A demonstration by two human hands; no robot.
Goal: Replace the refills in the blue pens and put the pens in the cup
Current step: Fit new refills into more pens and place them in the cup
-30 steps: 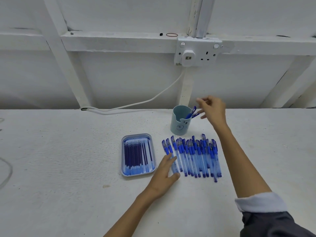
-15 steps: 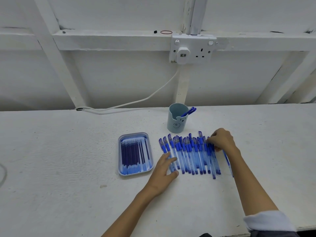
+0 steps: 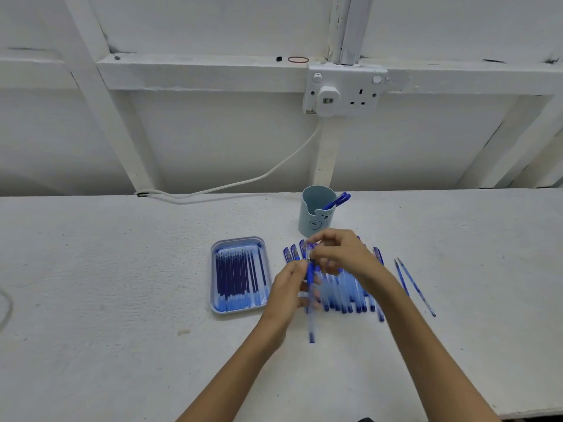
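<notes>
A blue pen (image 3: 311, 303) is held upright-ish over the table by both hands. My left hand (image 3: 289, 287) grips its barrel near the grip section. My right hand (image 3: 341, 254) pinches its upper end. Beneath them lies a row of several blue pens (image 3: 347, 295) side by side. A light blue cup (image 3: 313, 219) stands behind the row with blue pens (image 3: 338, 201) leaning out of it. A blue tray (image 3: 239, 310) to the left holds several dark refills (image 3: 236, 274). Two thin refills (image 3: 414, 286) lie loose on the table to the right.
The white table (image 3: 106, 284) runs to a white wall with a double socket (image 3: 344, 92) and a white cable (image 3: 231, 185) along the back edge. The table's front edge shows at the lower right.
My right hand came back from the cup to the pen row, then both hands lifted one pen from the row. The left hand left the table to grip it.
</notes>
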